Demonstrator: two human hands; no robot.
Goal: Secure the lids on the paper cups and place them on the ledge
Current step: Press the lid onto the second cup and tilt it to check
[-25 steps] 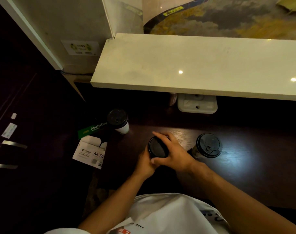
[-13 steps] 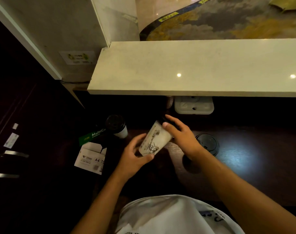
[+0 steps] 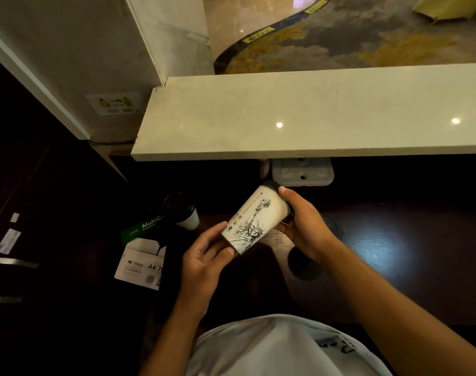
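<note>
Paper cup (image 3: pixel 254 219): tapered, cream, printed with a line-drawn statue, black lid (image 3: pixel 270 184) on; tilted above the dark wood-grain desk (image 3: pixel 394 240).
Left hand (image 3: pixel 204 257): cradles the cup's base.
Right hand (image 3: pixel 303 225): wraps the lidded end.
Ledge (image 3: pixel 299 118): pale polished stone slab, bare.
Second cup (image 3: pixel 184 213): lidded, upright, left.

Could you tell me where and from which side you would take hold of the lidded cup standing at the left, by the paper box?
Grip the cup around its white wall just below the black lid, coming from above and its right, the near side for the left hand. It stands upright, and the paper box crowds its left. Holding the lid alone might pull it off.
</note>
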